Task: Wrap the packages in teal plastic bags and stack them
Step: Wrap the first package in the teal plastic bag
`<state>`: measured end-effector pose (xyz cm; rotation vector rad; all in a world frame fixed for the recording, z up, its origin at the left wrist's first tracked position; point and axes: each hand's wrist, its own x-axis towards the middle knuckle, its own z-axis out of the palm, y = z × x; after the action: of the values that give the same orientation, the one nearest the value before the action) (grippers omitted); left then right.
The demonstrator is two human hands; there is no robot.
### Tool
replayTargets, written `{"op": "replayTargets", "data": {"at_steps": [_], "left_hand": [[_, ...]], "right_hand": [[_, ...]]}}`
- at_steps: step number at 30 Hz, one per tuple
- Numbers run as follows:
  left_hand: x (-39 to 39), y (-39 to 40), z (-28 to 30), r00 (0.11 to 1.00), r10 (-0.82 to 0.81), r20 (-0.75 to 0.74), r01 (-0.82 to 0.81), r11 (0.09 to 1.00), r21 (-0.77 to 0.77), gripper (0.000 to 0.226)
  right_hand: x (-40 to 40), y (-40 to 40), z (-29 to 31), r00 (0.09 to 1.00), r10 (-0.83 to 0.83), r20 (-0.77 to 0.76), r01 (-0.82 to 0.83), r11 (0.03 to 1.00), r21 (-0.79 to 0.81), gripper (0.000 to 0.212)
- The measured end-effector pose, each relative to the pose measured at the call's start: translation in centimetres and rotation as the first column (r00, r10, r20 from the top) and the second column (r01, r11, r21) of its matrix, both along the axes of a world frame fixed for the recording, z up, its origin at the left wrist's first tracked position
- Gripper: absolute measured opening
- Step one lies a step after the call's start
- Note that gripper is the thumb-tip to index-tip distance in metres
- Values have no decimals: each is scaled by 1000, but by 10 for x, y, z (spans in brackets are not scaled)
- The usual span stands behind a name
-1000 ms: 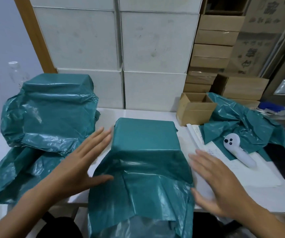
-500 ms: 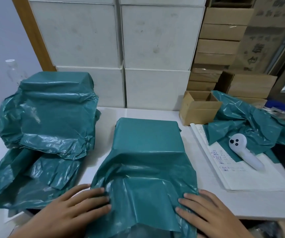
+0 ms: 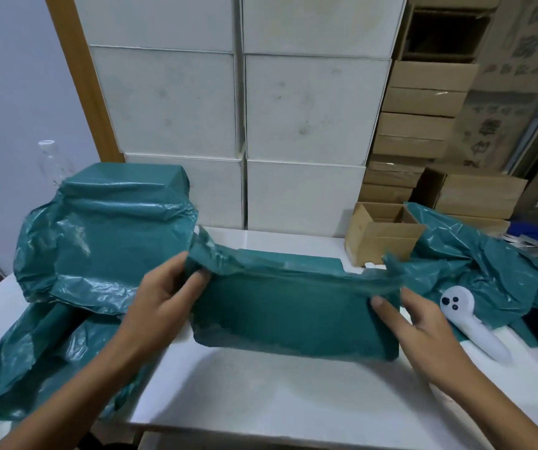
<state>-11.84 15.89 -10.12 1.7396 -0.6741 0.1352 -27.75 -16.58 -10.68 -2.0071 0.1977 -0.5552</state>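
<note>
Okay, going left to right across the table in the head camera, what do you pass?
Stack of wrapped packages → left hand → teal-bagged package being folded → right hand → white controller. The open cardboard box and the loose teal bags overlap these, so I left them out.

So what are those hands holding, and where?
The teal-bagged package, by its two ends: the left hand pinches the bag's folded flap at the upper left corner, the right hand grips the right end.

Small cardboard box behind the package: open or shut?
Open. The cardboard box has its top flaps standing up and apart, and its inner walls show. Whether anything is inside cannot be told from the head view.
</note>
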Motion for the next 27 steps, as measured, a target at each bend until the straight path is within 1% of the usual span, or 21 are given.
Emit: {"op": "replayTargets", "data": {"at_steps": [2,4,6,8,9,11,14,16,18,20,21,23,25,27], "left_hand": [[14,-19,5,993,14,-117,-20,999,-50,18],[25,-38,6,974,56,-219,-77,993,-87,19],[36,-52,4,946,107,-306,-138,987,-80,22],[46,-63,-1,914,149,-376,-178,983,-41,21],[50,-66,-4,902,155,-404,-181,983,-26,20],[55,-72,-10,885,173,-433,-194,981,-4,18],[57,-76,-6,892,236,-386,-232,971,58,21],[59,-78,0,901,257,-349,-233,966,111,25],[63,-77,6,902,229,-367,-188,971,147,21],[69,-78,8,886,199,-419,-157,979,132,15],[71,-78,9,875,174,-451,-134,984,120,15],[72,-79,12,864,109,-492,-64,992,107,16],[75,-82,10,869,66,-491,-23,995,93,15],[74,-85,5,896,92,-435,-53,994,100,12]], "right_hand": [[22,-5,5,997,-50,-56,57,988,141,20],[41,-8,4,990,-100,-95,122,957,262,22],[56,-7,2,982,-129,-137,171,917,359,26],[69,-8,-3,972,-137,-191,206,888,412,22],[75,-9,-5,965,-143,-219,224,883,413,20],[83,-12,-10,953,-157,-260,245,903,354,20],[88,-11,-12,945,-161,-285,240,932,270,23],[88,-8,-11,949,-150,-279,224,940,257,18],[89,-7,-11,957,-117,-264,190,944,270,10],[90,-8,-9,973,-92,-213,161,929,333,13],[90,-9,-7,978,-86,-192,154,912,379,14],[92,-11,-4,985,-65,-162,129,898,421,16],[93,-12,-1,989,-44,-144,101,906,410,20],[97,-12,-1,988,-74,-139,120,925,360,16]]}}
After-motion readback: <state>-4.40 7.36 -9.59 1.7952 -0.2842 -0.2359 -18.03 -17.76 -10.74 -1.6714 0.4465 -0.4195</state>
